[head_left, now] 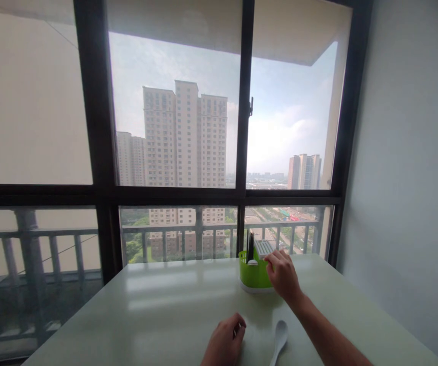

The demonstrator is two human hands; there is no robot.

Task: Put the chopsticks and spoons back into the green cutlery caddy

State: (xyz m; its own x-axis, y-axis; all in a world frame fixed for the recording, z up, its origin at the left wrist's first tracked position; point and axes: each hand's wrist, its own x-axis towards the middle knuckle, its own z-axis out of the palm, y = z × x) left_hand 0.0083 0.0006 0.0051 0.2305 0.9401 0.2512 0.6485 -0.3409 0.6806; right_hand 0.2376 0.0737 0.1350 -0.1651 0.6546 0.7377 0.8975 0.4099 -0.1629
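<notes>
Beside the window, a bright green utensil holder (252, 277) with a white base stands on the table. Dark chopsticks (250, 247) rise from its left side, and a white rounded piece, perhaps a spoon end (252, 263), shows at its rim. My right hand (283, 272) is at the holder's right side, fingers closed on the edge of a pale slotted lid (263, 248) tilted above it. My left hand (226, 338) rests on the table nearer to me, fingers curled, with nothing visible in them. Between my arms lies a white spoon (280, 338), its handle toward me.
The pale glossy table (158, 315) runs up to a dark-framed window (243, 152). A plain wall (405, 168) borders it on the right. Outside are a railing (181, 229) and tall buildings (186, 137).
</notes>
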